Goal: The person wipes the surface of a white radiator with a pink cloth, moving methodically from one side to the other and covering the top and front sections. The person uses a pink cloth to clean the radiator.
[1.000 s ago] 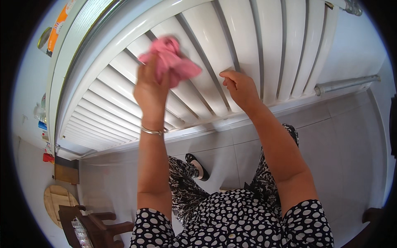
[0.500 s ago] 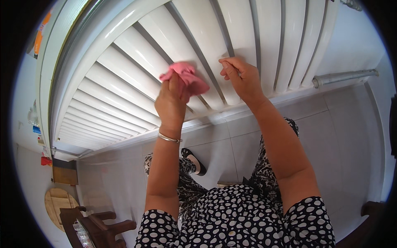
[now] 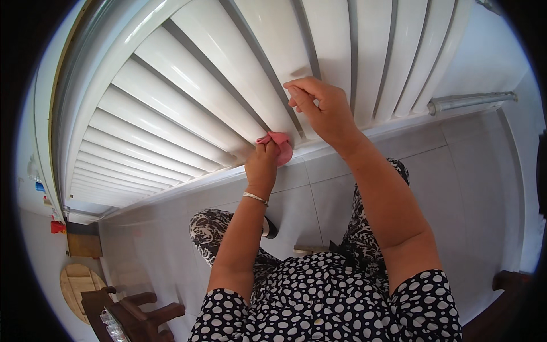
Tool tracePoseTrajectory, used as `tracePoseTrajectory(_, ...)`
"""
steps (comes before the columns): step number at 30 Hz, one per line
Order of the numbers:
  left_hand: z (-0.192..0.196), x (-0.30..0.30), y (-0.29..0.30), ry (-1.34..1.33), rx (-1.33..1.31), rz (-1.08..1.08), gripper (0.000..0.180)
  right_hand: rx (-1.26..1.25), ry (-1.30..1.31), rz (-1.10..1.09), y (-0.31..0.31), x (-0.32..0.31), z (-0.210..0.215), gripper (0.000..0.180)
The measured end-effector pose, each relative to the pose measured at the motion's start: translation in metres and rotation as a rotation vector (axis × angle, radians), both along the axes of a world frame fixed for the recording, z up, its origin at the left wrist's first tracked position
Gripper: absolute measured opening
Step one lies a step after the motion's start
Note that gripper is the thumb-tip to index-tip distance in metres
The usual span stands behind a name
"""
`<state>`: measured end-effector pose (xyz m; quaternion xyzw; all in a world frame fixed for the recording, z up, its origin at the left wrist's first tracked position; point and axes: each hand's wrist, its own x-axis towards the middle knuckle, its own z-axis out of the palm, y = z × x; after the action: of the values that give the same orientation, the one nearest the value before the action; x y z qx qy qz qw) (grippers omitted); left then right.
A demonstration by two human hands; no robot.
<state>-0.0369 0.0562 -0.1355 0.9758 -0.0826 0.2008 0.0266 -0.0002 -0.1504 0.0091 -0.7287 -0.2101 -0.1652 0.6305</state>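
A white radiator (image 3: 211, 65) with long, rounded upright columns stretches across the view in front of me. Low on it, near its bottom end, my left hand (image 3: 261, 167) grips a crumpled pink cloth (image 3: 283, 150) that lies against a column. A silver bangle (image 3: 254, 198) circles that wrist. Further right and higher, my right hand (image 3: 323, 108) is curled with thumb and fingers together, close in front of another column. I see nothing held in it, and whether it touches the radiator I cannot tell.
Grey floor tiles (image 3: 364, 171) lie below the radiator. A silver pipe (image 3: 473, 103) runs near the wall at right. Dark wooden furniture (image 3: 139, 310) stands at lower left, beside a round wooden board (image 3: 81, 283). More dark wood (image 3: 507, 296) shows at lower right.
My left hand has moved down the radiator and slightly right with the pink cloth. My right hand has shifted a little left, still curled. My left leg has moved outward to the left.
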Motion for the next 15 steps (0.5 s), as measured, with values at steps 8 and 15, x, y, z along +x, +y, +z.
tracePoseTrajectory(8,-0.024,-0.004,-0.006,0.389,-0.298,0.1,0.051,-0.44,0.066,0.089,0.0,0.009,-0.017,0.02)
tracePoseTrajectory(15,0.038,-0.041,-0.005,0.248,-0.934,-0.014,0.058,-1.005,0.278,0.41,0.013,-0.005,-0.023,0.029)
